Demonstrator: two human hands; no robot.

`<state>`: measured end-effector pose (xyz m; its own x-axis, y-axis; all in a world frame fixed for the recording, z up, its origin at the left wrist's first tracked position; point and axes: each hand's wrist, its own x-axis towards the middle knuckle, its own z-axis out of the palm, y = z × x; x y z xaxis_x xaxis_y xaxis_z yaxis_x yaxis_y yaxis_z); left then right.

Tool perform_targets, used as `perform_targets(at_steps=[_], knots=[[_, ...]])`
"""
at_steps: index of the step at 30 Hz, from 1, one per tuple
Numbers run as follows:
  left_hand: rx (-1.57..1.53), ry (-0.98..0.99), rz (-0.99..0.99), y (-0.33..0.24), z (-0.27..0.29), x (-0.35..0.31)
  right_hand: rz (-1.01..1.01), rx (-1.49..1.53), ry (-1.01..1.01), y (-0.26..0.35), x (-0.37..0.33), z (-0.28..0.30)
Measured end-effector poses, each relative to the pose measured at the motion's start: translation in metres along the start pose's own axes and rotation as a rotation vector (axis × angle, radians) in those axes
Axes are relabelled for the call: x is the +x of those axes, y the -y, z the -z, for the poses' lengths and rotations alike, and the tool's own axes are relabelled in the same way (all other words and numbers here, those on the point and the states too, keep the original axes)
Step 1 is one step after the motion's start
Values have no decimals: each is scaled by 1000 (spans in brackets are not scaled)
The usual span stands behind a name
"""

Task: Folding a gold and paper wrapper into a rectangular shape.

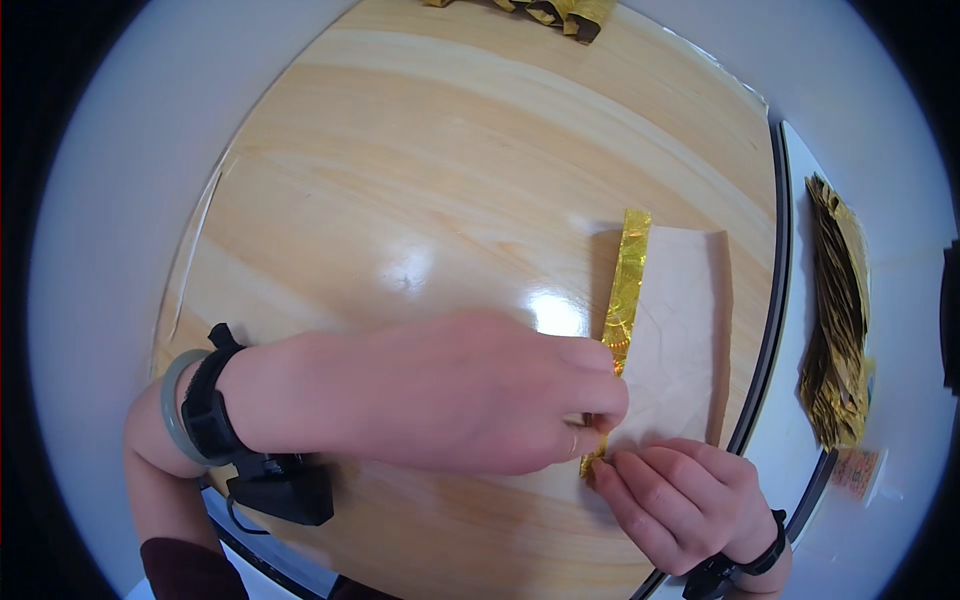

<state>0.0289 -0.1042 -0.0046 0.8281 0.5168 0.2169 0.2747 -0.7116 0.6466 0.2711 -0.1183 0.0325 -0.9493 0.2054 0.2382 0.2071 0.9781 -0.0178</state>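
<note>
Creasing evenly should keep the gold strip [630, 270] straight on the foil paper [685, 310], at right on the table [350, 230]; fingers of left hand [480, 390] and right hand [695, 500] pinch the strip's near end.

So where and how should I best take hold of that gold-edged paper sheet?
I'd pinch the far end of the gold strip along the left edge of the paper sheet, coming from the far side. That narrow end is uncovered, while the left grip and right grip crowd the near end.
</note>
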Motion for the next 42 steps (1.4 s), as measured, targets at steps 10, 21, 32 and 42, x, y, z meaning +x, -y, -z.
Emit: perform_targets(at_steps=[10, 21, 32, 42], knots=[[278, -115, -124, -15, -1, 5, -65, 103, -92, -10, -6, -6], [427, -252, -55, -29, -17, 3, -139, 147, -141, -9, -4, -12], [108, -318, 205, -29, -21, 5, -331, 191, -55, -6, 0, -16], [-37, -299, 201, -22, -12, 6, -426, 244, -22, -3, 9, -13]])
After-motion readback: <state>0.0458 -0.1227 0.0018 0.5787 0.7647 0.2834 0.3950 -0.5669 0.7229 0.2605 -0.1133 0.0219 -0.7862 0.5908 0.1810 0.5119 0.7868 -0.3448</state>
